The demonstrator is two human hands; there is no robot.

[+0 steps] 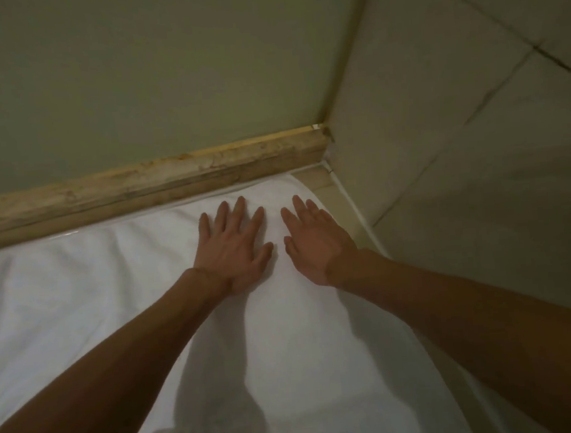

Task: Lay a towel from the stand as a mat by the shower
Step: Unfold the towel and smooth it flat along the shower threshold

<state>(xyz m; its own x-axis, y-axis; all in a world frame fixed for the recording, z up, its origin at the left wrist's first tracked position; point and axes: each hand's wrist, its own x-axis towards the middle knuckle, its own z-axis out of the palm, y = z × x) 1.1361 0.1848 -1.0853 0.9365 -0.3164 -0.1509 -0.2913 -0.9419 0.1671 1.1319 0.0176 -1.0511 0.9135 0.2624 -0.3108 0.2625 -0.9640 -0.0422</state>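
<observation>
We look down on a white cloth towel (pixel 80 318) spread flat on the floor in a corner of the room. It fills the lower and left part of the view, with soft creases toward its left side and a rumpled fold at the bottom edge. Its far edge runs along a worn, pale-brown wooden sill (pixel 138 190); we cannot tell whether the two touch. Above the sill rises a plain grey-green panel (pixel 129 74). On the right stands a wall of large pale tiles (pixel 476 139) with dark grout lines, meeting the panel at the corner. Between the towel's right edge and that wall a narrow strip of beige floor (pixel 322 182) shows, bordered by a white bead of sealant (pixel 357 212) along the wall's foot. Our left hand (pixel 235 251) lies palm down on the towel near its far right corner, fingers straight and spread, grasping nothing. Our right hand (pixel 317 244) lies just beside it, also flat on the cloth with fingers extended toward the sill, likewise released — the two thumbs are near each other but apart. Both bare forearms reach in from the bottom corners and cast a grey shadow on the towel between them. The light is dim and fine texture is soft.
</observation>
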